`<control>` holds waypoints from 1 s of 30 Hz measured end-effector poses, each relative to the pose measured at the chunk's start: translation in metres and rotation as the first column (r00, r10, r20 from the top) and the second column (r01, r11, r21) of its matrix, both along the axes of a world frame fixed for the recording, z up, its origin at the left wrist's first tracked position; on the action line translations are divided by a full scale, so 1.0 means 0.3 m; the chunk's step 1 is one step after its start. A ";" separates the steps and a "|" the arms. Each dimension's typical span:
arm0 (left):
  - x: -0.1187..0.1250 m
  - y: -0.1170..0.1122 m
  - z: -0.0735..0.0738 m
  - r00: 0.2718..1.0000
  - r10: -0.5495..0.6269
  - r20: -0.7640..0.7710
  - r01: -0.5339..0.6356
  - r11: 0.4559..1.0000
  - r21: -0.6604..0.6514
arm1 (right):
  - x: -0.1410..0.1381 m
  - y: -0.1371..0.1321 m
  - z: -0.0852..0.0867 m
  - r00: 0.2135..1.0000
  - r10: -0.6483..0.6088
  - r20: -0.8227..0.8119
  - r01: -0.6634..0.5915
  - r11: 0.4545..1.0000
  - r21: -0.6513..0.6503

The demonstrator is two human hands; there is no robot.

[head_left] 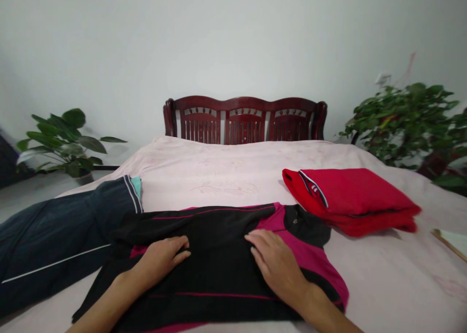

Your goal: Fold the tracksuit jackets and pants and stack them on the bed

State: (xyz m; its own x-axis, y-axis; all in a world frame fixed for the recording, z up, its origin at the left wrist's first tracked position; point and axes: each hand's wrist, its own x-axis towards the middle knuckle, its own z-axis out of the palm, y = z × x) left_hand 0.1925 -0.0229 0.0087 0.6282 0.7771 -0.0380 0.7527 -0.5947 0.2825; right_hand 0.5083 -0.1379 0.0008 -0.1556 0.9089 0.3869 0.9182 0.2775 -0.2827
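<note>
The shirt (219, 260) runs left to right under both hands: left hand (162, 256) toward its hem, right hand (277, 262) nearer its collar (308, 226), fingers (260, 239) loosely parted, gripping nothing.

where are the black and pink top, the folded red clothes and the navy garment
Black and pink top (219, 260), head view: black middle part.
Folded red clothes (365, 192), head view: upper face.
Navy garment (67, 226), head view: cloth above long white stripe.

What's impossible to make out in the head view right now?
In the head view:
Black top: fabric beneath the left hand and right hand, hidden by them.
Navy garment: cut off by the left edge.
Teal cloth: partly covered by the navy garment.
Logo on the black top: too small to read.
Stick: cut off by the right edge.
</note>
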 end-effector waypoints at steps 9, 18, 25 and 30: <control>-0.029 -0.033 0.012 0.996 0.086 -0.028 -0.069 0.919 0.388 | 0.000 0.052 -0.178 0.993 -0.025 0.118 0.029 0.999 -0.032; -0.122 0.052 0.001 0.895 0.441 -0.064 -0.356 0.793 0.494 | -0.116 0.106 -0.005 0.993 -0.058 0.104 0.048 0.994 0.095; -0.131 0.071 -0.094 0.886 0.425 -0.187 -0.303 0.834 0.461 | -0.015 0.355 0.002 0.939 -0.275 0.204 0.297 0.951 -0.081; -0.174 0.110 -0.105 0.878 0.449 -0.166 -0.372 0.858 0.355 | 0.180 0.374 -0.110 0.856 -0.473 0.206 0.515 0.815 -0.268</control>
